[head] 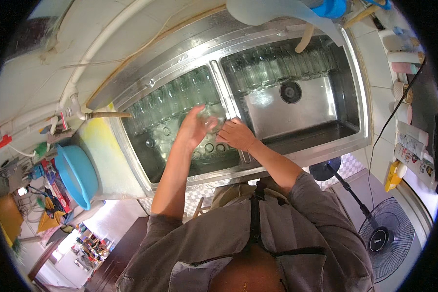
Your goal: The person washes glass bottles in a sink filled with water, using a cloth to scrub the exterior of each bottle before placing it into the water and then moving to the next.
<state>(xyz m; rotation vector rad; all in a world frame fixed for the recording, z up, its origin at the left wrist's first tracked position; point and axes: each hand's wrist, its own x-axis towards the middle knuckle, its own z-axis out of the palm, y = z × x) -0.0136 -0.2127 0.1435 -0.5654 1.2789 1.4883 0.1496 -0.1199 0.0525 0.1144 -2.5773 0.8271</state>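
Observation:
Over the left basin of a double stainless-steel sink (234, 106), my left hand (195, 127) is blurred, its fingers spread beside a clear glass vessel (214, 125). My right hand (236, 134) meets the vessel from the other side near the divider, its fingers curled; the exact grip of both hands is blurred. Below them, water covers rows of clear glass bottles (171, 95) at the basin's back, with several round glass rims (209, 147) nearer the front. More clear glass bottles (273, 69) stand in a row along the back of the right basin, behind its black drain (290, 92).
A beige hose (109, 114) reaches the left basin's edge, and another hose (305, 38) hangs over the right basin. A light blue plastic basin (76, 177) stands at left. Toiletry bottles (410, 144) line the right ledge above a black fan (387, 237).

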